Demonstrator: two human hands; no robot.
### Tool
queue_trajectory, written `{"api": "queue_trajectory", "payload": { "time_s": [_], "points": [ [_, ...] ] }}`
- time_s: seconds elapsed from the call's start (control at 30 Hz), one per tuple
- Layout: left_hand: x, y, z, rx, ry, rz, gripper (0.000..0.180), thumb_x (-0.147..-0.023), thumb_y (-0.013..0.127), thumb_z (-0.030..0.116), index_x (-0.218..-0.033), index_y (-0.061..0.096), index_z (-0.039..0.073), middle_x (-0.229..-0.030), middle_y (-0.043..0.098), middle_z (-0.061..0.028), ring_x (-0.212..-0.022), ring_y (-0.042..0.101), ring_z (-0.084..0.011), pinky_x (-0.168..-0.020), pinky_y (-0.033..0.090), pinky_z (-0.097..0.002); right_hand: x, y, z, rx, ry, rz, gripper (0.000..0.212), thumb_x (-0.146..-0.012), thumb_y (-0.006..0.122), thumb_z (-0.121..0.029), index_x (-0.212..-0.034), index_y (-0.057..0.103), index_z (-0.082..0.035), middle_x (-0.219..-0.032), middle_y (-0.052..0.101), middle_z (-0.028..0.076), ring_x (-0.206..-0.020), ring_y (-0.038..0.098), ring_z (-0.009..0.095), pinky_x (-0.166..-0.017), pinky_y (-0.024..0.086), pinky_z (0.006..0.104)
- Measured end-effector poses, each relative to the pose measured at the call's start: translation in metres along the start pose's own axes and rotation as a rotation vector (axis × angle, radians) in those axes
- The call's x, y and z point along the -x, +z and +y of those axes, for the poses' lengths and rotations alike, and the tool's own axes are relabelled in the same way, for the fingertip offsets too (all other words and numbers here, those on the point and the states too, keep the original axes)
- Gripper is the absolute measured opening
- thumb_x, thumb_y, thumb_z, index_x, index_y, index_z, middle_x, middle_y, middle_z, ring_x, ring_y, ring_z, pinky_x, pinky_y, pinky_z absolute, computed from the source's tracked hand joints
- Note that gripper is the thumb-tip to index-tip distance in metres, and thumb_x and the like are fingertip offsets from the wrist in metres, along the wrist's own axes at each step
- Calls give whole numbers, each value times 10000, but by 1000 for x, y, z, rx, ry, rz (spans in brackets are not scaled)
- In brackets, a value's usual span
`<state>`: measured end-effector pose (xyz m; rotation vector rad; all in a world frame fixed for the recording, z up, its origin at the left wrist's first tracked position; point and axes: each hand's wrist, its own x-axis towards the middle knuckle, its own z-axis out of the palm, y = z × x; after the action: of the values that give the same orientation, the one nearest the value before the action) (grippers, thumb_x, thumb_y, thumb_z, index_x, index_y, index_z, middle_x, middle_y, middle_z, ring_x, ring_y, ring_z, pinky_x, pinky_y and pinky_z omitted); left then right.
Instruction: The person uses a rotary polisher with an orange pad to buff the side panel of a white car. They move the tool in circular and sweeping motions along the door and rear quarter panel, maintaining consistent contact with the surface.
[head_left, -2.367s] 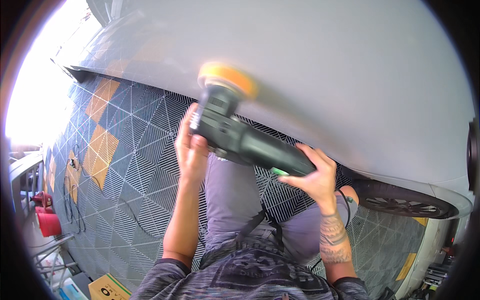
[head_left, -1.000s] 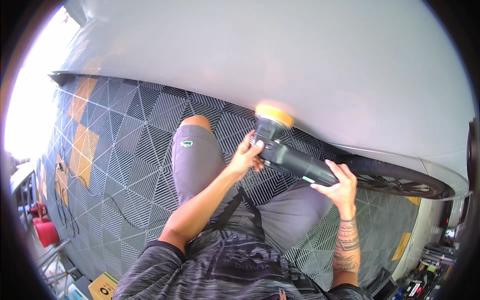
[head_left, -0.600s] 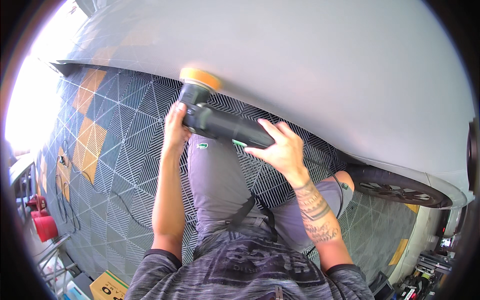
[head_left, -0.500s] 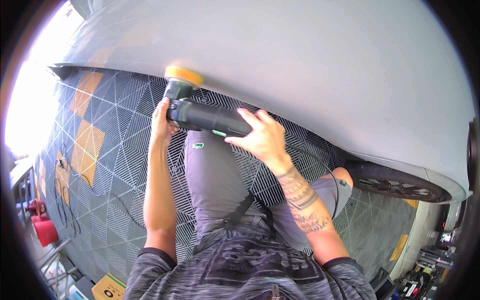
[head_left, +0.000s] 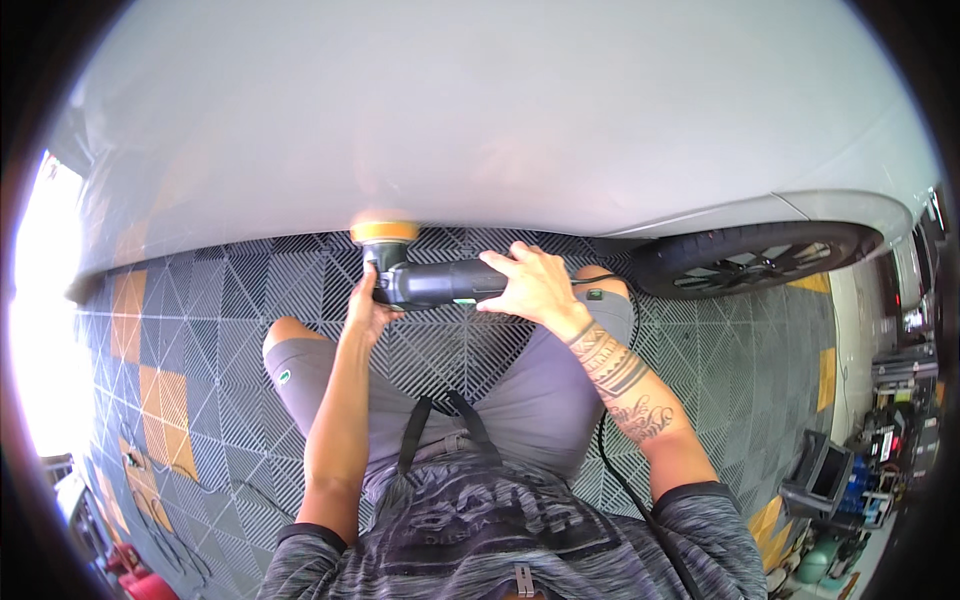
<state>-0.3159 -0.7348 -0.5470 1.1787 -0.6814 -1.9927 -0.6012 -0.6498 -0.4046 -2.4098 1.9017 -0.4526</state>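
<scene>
A black car polisher point(head_left: 440, 284) with an orange foam pad point(head_left: 385, 232) lies crosswise in front of me. Its pad faces the grey-silver car body panel point(head_left: 460, 120) and appears to touch its lower part. My left hand point(head_left: 368, 312) is closed around the polisher's head, just below the pad. At the other end, my right hand point(head_left: 535, 285) grips the rear of the body, with the fingers partly spread over the top. From the rear a black cord point(head_left: 612, 462) runs past my right knee and over my right upper arm.
A car wheel point(head_left: 760, 262) stands to the right of my right knee. Grey and orange ribbed tiles point(head_left: 225, 380) cover the floor, with a loose cable point(head_left: 165, 505) at lower left. A red container point(head_left: 145, 585) sits at bottom left; bottles and cases point(head_left: 865, 490) stand at right.
The polisher has gone from slanting to nearly level and sits lower in the picture, as does the car's lower edge. My view has shifted, and both knees now show spread apart. Both hands keep their hold.
</scene>
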Motion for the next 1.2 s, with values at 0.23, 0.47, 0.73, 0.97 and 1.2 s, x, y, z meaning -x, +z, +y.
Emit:
{"api": "queue_trajectory", "payload": {
  "time_s": [0.23,0.47,0.73,0.97,1.2],
  "points": [
    [-16,142,-76,28,-135,-174,647,-930,511,595,-1317,464,78,-1199,614,-154,-988,660,-349,-760,574,-522,84,-86,88,173,130,-77,692,-555,843,-491,-1157,663,-203,-902,600,84,-807,653,282,-655,557,418],
    [-25,260,-144,94,-194,-402,662,-923,517,603,-1341,415,99,-1134,605,-135,-888,672,-284,-656,600,-443,158,-135,157,272,186,-56,713,-492,886,-410,-1138,686,-183,-864,578,79,-778,648,285,-645,546,421],
    [-52,243,-160,97,-87,-321,686,-944,521,565,-1409,358,87,-969,629,-118,-636,665,-222,-442,561,-316,144,-93,150,396,154,-94,732,-507,892,-421,-1159,667,-177,-867,562,89,-768,636,295,-600,559,443],
    [-62,138,-126,120,99,98,591,-918,581,538,-1246,551,48,-697,611,-54,-375,519,-128,-293,397,-247,74,-16,83,286,92,-91,706,-565,875,-433,-1184,652,-179,-892,559,92,-801,620,299,-599,557,443],
    [-68,33,-81,272,255,441,457,-858,671,517,-1020,641,91,-661,541,30,-416,493,-82,-305,338,-239,-4,42,3,163,8,-110,693,-610,856,-411,-1213,612,-172,-917,549,114,-820,620,321,-595,563,452]
  ]
}}
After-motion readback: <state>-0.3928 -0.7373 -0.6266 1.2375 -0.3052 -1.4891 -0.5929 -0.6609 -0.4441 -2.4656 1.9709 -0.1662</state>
